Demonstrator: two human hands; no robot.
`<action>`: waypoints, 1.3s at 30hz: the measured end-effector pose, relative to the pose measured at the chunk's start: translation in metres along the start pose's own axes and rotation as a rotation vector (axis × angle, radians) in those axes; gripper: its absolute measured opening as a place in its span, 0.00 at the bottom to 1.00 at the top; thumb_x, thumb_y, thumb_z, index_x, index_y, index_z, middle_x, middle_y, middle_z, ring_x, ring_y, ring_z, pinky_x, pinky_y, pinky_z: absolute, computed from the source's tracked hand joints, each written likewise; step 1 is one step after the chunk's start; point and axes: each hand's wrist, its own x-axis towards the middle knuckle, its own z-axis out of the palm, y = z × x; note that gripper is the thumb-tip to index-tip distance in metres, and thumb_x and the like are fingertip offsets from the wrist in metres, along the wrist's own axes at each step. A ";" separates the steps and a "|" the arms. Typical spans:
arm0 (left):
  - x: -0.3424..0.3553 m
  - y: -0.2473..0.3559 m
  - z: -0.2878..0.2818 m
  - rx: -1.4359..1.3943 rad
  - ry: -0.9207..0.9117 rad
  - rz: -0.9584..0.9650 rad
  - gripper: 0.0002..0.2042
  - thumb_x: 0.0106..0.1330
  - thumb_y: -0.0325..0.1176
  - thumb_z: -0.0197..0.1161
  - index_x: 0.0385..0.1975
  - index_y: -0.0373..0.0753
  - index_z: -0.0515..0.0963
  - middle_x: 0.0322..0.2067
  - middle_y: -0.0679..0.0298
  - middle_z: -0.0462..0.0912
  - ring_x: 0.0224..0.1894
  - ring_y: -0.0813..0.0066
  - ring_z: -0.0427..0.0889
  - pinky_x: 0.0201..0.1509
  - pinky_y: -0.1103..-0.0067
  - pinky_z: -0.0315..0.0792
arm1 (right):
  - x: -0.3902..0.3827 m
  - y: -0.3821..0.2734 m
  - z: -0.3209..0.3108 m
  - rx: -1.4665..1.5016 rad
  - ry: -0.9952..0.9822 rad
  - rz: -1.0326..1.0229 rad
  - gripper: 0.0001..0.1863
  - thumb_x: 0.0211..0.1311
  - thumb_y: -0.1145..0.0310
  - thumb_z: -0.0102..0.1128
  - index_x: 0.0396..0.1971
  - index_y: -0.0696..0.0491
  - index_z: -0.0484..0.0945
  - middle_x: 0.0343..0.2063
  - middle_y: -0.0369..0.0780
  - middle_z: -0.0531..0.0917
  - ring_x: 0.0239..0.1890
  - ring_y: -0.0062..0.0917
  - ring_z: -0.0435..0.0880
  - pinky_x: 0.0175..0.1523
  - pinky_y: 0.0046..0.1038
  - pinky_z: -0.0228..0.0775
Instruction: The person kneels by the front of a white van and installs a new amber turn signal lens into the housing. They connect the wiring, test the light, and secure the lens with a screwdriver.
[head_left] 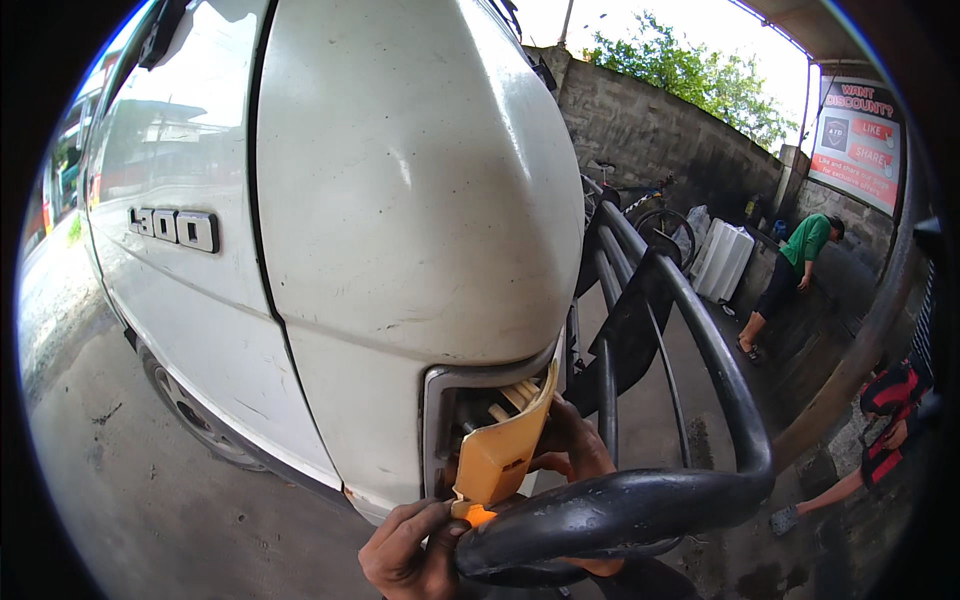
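A corner lamp [505, 452] with a yellowish plastic housing stands tilted out of its recess at the front corner of a white van [410, 220]. My left hand [410, 550] is closed on the lamp's lower end, thumb and fingers at a bright orange part [474, 514]. From the far side my right hand [578, 440] grips the lamp's other edge, its fingers partly hidden by the housing and the black bar. Behind the lamp, several pale prongs [515, 398] show inside the grey-framed opening [436, 425].
A thick black tubular bull bar [610, 510] curves close in front of my hands. Toward the back right, a person in a green top [808, 245] bends forward. Another person in red and black [890, 420] crouches at the right edge. A bicycle [660, 215] stands by the block wall [670, 120].
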 end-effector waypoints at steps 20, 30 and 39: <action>0.009 0.016 0.007 -0.030 0.060 -0.161 0.13 0.58 0.13 0.61 0.41 0.27 0.87 0.36 0.54 0.89 0.40 0.68 0.88 0.51 0.77 0.78 | 0.007 -0.009 0.005 -0.460 0.104 -0.343 0.47 0.58 0.65 0.77 0.75 0.60 0.62 0.61 0.48 0.75 0.51 0.33 0.84 0.50 0.28 0.84; 0.007 0.010 0.002 -0.091 0.002 -0.133 0.11 0.60 0.15 0.71 0.43 0.27 0.86 0.37 0.52 0.89 0.39 0.67 0.89 0.47 0.77 0.81 | 0.006 -0.015 -0.006 -0.185 -0.008 -0.069 0.55 0.53 0.56 0.83 0.77 0.53 0.59 0.52 0.46 0.75 0.49 0.29 0.86 0.45 0.29 0.88; 0.009 0.008 0.004 -0.036 0.002 -0.077 0.11 0.59 0.16 0.73 0.42 0.28 0.87 0.37 0.53 0.90 0.39 0.69 0.90 0.45 0.78 0.82 | 0.015 -0.005 -0.016 -0.149 -0.014 -0.155 0.49 0.58 0.54 0.79 0.76 0.52 0.62 0.58 0.47 0.73 0.54 0.33 0.86 0.54 0.36 0.87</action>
